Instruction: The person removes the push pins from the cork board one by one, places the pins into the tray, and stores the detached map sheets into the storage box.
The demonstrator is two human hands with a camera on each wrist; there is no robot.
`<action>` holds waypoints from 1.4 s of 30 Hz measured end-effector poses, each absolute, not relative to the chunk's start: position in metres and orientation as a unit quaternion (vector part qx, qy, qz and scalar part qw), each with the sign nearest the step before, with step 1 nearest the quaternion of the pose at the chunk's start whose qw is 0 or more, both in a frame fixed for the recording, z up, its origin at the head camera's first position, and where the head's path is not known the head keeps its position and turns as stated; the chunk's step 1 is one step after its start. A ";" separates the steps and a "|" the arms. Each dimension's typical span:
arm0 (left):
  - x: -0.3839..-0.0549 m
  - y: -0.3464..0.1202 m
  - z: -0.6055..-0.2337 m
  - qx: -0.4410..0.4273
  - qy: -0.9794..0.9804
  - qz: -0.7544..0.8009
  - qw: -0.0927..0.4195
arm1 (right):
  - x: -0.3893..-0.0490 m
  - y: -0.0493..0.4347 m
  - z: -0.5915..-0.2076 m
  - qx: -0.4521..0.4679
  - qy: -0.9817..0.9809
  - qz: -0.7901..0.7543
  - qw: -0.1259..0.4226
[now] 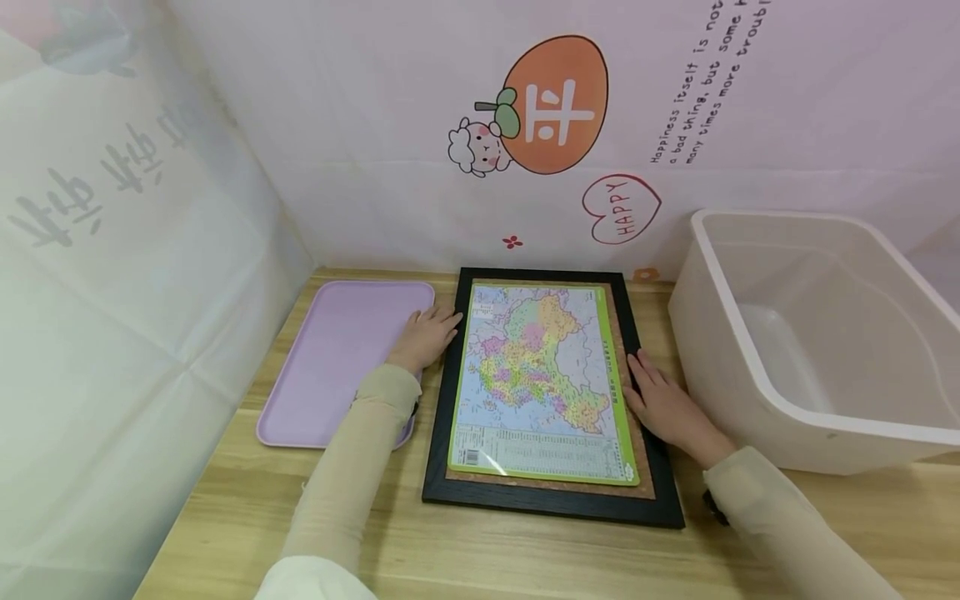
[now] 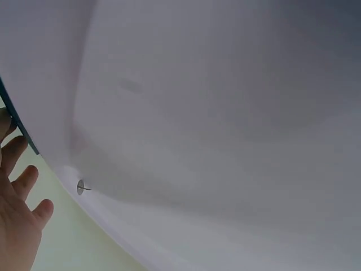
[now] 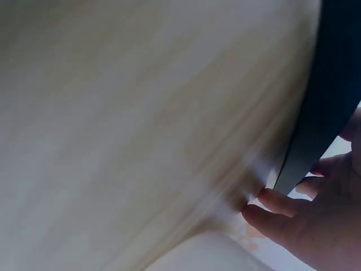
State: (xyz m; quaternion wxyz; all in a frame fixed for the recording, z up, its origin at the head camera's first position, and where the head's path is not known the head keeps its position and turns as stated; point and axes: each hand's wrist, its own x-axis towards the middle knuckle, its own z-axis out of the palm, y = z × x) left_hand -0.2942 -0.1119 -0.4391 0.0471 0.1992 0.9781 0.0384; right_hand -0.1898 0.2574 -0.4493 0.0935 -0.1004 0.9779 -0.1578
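A black-framed cork board lies flat on the table, with a colourful map sheet edged in green over its cork. My left hand touches the frame's left side with its fingertips. At the right side, my right hand rests its fingers and thumb against the frame. The wrist views show the dark frame edge beside the left fingers and beside the right fingers. Whether any fingertip reaches under the frame cannot be told.
A lilac tray lies left of the board, partly under my left forearm. In the left wrist view a metal thumbtack sits on the tray. A deep white bin stands at the right. Printed cloth hangs behind the table.
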 end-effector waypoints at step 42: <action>-0.289 -0.107 -0.436 0.184 0.978 0.032 0.090 | -0.244 0.254 -0.447 0.143 0.790 -0.555 0.218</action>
